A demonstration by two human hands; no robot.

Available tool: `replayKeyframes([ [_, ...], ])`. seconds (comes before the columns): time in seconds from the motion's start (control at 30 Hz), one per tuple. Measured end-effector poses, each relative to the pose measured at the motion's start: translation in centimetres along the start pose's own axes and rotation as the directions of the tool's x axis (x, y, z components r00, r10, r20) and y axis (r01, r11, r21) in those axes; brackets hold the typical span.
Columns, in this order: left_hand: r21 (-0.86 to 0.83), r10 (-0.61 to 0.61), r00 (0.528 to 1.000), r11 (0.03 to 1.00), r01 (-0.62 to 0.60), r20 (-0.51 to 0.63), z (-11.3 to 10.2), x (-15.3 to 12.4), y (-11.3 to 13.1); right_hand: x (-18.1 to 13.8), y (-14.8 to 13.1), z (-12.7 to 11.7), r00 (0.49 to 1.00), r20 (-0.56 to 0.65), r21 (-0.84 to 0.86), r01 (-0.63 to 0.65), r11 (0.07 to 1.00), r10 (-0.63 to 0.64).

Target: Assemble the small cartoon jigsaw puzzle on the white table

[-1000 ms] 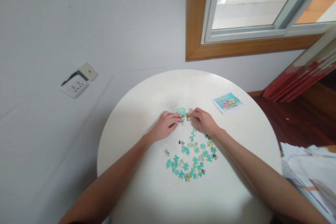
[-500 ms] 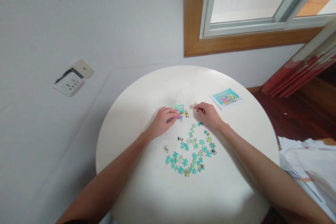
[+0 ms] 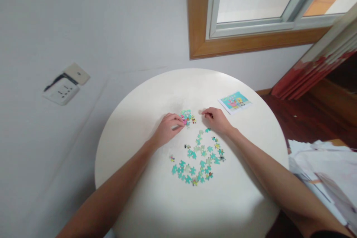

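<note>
A small joined patch of jigsaw puzzle (image 3: 186,113), teal with a pink figure, lies at the middle of the table. At its left edge, my left hand (image 3: 167,129) pinches a pink puzzle piece (image 3: 184,121) between thumb and fingers. A yellow puzzle piece (image 3: 193,119) sits at the patch's right side. Just right of it, my right hand (image 3: 218,120) rests with curled fingers, the index tip pointing left; whatever is inside, if anything, is hidden. Loose teal puzzle pieces (image 3: 193,170) are scattered in a rough ring nearer to me.
On the round white table (image 3: 131,111), a picture card (image 3: 234,102) with cartoon figures lies at the far right. A wall with a socket (image 3: 61,91) and a window (image 3: 251,0) stand behind. Papers (image 3: 320,171) are stacked at the right, below a red curtain (image 3: 304,76).
The whole view has shifted slightly, so everything appears further left. My left fingers have drawn back a little, uncovering more of the pink piece. My right hand is nearly still.
</note>
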State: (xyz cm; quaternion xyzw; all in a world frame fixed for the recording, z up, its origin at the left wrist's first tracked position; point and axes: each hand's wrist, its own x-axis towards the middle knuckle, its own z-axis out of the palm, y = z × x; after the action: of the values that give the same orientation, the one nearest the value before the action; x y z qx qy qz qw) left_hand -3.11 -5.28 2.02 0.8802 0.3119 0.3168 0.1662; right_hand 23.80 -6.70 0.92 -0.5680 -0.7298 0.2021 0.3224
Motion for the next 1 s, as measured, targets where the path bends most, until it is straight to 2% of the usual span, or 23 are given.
replayKeyframes([
  [0.23, -0.018, 0.011, 1.000, 1.000, -0.011, -0.002, 0.1, 0.0, -0.1, 0.2, 0.0, -0.2, 1.000, -0.006, 0.036, 0.015, 0.999, -0.014],
  [0.37, -0.022, -0.002, 1.000, 1.000, 0.003, 0.018, 0.0, 0.0, -0.2, -0.5, -3.0, -2.4, 0.998, 0.022, 0.090, 0.065, 0.994, -0.067],
  [0.43, -0.020, -0.008, 1.000, 1.000, 0.008, 0.023, 0.0, 0.0, -0.3, -2.2, -5.4, -3.5, 0.988, 0.086, 0.118, 0.120, 0.986, -0.131],
  [0.53, -0.017, -0.014, 1.000, 1.000, 0.014, 0.016, 0.1, 0.0, -0.3, -6.3, -8.1, -4.3, 0.941, 0.258, 0.111, 0.196, 0.974, -0.219],
  [0.63, -0.022, -0.013, 1.000, 1.000, 0.013, 0.021, 0.2, 0.0, -0.3, -11.3, -9.1, -3.9, 0.905, 0.370, 0.046, 0.206, 0.977, -0.209],
  [0.8, -0.034, -0.007, 0.999, 0.999, 0.009, 0.039, 0.3, 0.1, -0.2, -16.6, -8.4, -2.5, 0.931, 0.356, -0.045, 0.105, 0.993, -0.082],
  [1.0, -0.043, -0.012, 1.000, 0.999, 0.013, 0.013, 0.2, 0.1, 0.0, -17.7, -8.3, -1.6, 0.936, 0.349, -0.113, 0.091, 0.989, -0.046],
])
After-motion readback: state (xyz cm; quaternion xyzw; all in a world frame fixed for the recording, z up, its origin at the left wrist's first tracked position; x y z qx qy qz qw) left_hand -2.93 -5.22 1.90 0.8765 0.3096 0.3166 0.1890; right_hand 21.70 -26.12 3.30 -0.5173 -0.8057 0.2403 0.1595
